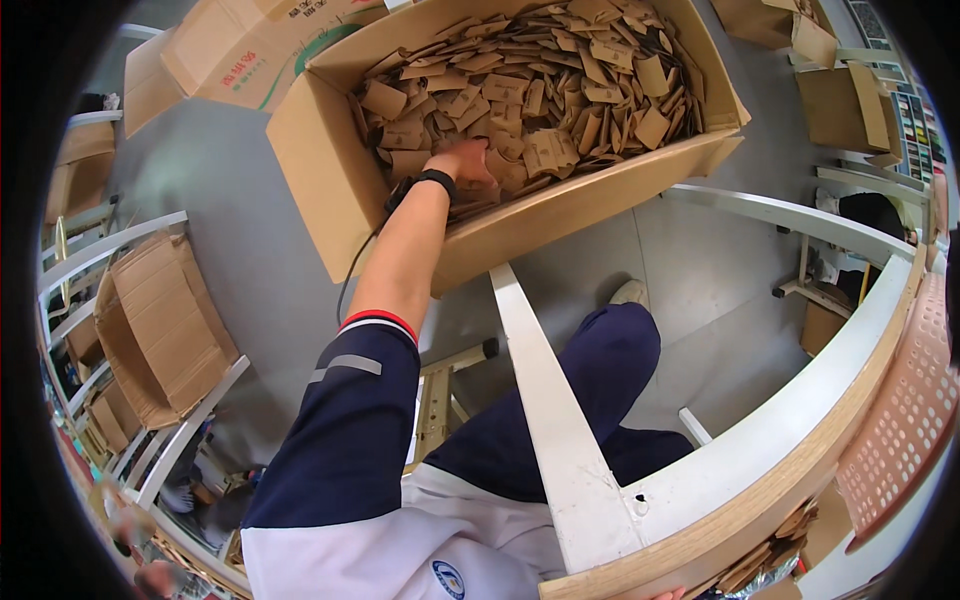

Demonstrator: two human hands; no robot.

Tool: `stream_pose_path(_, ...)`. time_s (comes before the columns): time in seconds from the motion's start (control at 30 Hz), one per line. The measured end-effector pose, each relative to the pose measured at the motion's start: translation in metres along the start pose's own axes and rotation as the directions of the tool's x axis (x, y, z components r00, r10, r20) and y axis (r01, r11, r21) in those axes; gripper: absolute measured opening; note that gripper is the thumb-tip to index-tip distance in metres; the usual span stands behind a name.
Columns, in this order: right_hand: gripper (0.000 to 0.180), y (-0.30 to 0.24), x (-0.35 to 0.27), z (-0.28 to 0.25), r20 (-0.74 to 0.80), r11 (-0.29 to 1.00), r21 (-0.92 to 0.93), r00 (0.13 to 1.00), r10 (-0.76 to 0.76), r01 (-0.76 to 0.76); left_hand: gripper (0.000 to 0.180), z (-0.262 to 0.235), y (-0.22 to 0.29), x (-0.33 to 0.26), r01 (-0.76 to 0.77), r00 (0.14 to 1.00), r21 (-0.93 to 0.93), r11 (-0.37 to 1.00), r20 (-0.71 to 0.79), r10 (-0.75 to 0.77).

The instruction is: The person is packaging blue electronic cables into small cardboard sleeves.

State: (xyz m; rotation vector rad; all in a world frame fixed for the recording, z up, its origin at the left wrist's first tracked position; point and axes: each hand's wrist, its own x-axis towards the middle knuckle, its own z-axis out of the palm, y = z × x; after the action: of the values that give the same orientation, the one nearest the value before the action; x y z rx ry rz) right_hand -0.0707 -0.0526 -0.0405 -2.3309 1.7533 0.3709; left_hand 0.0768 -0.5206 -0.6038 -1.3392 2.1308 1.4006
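My left hand (468, 162) reaches down into a large open cardboard box (590, 205), a black band round its wrist. The box holds a heap of small folded brown cardboard pieces (550, 152). The fingers point down among the pieces by the near left corner; they are blurred and partly hidden, so whether they grip one does not show. Of my right hand (672, 594), only a bit of the fingers appears at the bottom edge, beside the wooden table edge (740, 535); what it holds, if anything, is out of sight.
A white table leg (545, 400) stands between me and the box, close to my bent knee (620, 350). An opened carton (215, 60) lies at the far left, and another box (165, 330) rests on a frame at left. A pink perforated basket (900, 410) is at right.
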Motion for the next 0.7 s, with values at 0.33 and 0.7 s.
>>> stream_pose_path(0.33,0.056,-0.001,0.012,-0.009,0.010,0.999,0.030,1.000,0.028,-0.028,0.076,0.029,0.009,-0.006,0.022,0.976,0.230,0.973,0.208,-0.071)
stream_pose_path(0.7,0.020,0.001,0.015,-0.020,0.129,0.994,0.099,0.991,0.031,-0.044,0.037,0.022,0.045,-0.046,0.077,0.994,0.456,0.887,0.033,-0.103)
